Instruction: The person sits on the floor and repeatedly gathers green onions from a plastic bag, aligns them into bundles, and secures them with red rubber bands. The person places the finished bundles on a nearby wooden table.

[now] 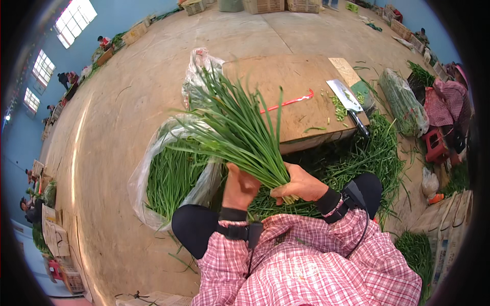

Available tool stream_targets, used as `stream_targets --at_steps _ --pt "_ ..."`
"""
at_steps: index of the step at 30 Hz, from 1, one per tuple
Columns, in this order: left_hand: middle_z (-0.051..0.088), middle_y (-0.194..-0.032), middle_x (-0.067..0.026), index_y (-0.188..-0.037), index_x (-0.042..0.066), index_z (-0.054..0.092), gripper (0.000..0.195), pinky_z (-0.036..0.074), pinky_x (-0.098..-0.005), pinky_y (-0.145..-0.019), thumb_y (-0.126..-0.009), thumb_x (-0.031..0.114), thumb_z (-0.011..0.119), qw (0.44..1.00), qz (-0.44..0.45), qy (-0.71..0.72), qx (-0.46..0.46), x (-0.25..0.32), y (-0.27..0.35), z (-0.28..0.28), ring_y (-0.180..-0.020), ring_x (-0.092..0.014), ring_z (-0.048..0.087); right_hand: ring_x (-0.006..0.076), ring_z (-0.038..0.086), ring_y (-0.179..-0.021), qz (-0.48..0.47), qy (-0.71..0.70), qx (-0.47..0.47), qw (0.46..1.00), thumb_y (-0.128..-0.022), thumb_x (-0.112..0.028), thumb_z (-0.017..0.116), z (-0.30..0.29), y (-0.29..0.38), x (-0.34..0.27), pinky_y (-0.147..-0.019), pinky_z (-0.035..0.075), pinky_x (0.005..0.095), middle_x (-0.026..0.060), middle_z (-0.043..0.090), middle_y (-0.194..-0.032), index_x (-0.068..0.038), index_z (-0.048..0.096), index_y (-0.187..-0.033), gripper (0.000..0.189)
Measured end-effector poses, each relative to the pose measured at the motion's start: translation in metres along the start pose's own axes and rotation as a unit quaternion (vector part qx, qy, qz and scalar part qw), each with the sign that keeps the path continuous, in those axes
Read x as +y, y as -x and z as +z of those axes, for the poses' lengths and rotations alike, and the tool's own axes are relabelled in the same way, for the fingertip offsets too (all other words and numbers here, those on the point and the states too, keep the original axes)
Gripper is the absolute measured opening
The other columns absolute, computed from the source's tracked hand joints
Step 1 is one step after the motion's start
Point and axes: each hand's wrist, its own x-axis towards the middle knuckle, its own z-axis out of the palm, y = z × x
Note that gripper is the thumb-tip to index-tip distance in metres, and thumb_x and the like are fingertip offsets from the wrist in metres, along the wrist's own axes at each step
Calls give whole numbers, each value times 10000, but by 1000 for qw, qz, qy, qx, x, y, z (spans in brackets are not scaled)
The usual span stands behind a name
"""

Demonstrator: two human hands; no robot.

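Observation:
A bunch of long green leaves, apparently garlic chives (245,134), slants up and left in front of me. My right hand (304,183) grips it by the pale cut ends. Close against the underside of the bunch is my left hand (241,187), its thumb raised and its fingers hidden behind the leaves. Below the leaf tips stands an open clear plastic bag (138,183) with more chives (172,176) in it. A cleaver (344,95) lies on the wooden board (294,80), beside chopped stem ends (338,109). A red tie strip (287,103) crosses the board, partly covered by leaves.
Loose chives (371,160) are heaped under and right of the board. A crumpled plastic bag (195,88) stands at its left corner. To the right are a filled plastic bag (404,101), a red stool (436,145) and a seated person (448,99). Other people work along the walls.

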Motion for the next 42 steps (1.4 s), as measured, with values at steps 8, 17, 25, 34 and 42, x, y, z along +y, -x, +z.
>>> stream_targets --at_steps 8,17,25,34,42 --pt "668 -1204 -82 -1311 44 585 426 588 -336 -764 -918 91 742 982 -11 -170 76 -58 9 2 -998 -192 684 174 609 -1101 -91 158 99 978 -722 -101 889 5 -5 22 -938 519 341 104 643 -1243 -7 489 -1400 792" --pt "565 -1451 -167 -1488 15 469 622 437 -431 -1130 -898 78 652 995 -38 -96 -16 -48 14 -12 -1333 -284 547 168 599 -1143 -10 67 41 997 -745 -44 843 0 1 17 -1002 492 353 84 648 -1285 15 527 -1381 713" --pt "648 -1297 -170 -1341 -24 568 426 519 -447 -1051 -948 100 678 998 23 -50 -13 -35 7 3 -1106 -255 677 122 612 -948 -26 138 -59 988 -768 -77 831 12 -2 23 -826 520 303 29 666 -1057 10 570 -1227 535" --pt "634 -994 -97 -1297 -18 558 347 527 -431 -1084 -966 66 625 989 101 110 -5 -5 5 -12 -998 -200 648 327 705 -969 -134 618 224 741 -928 -190 664 -20 23 21 -811 569 428 189 713 -1142 12 683 -1210 348" --pt "570 -1194 -57 -1517 95 375 622 507 -429 -1066 -945 -23 588 962 172 189 -100 -1 12 -6 -1005 -199 606 106 675 -681 1 94 211 973 -984 -146 667 2 14 9 -610 553 246 86 739 -858 36 735 -1046 205"
